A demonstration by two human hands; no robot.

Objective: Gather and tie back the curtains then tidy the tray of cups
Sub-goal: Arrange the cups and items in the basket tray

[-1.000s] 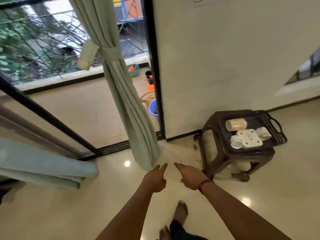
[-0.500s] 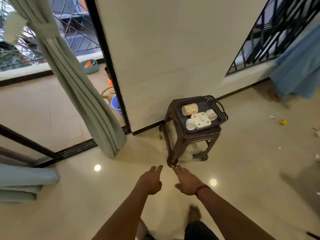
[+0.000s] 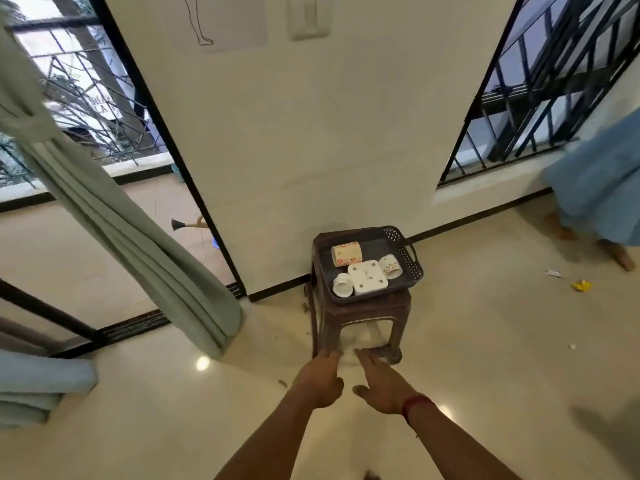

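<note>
Curtain (image 3: 114, 216) runs off the top-left corner, so its upper part is out of shot. Blue cloth (image 3: 602, 181) on the right gets chopped by the edge too. There's a white thing (image 3: 360, 336) under the stool (image 3: 360, 306), half behind the legs and the fingertips of the left hand (image 3: 320, 381) and right hand (image 3: 382, 384), no clue what it is. Scraps (image 3: 581, 285) on the floor are too tiny to ID. Wall drawing (image 3: 201, 22) is cut off at the top.

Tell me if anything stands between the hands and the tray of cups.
Nothing visible does. The left hand and right hand are held out open and empty toward the stool; the tray sits uncovered on top of it, with only floor between.
</note>
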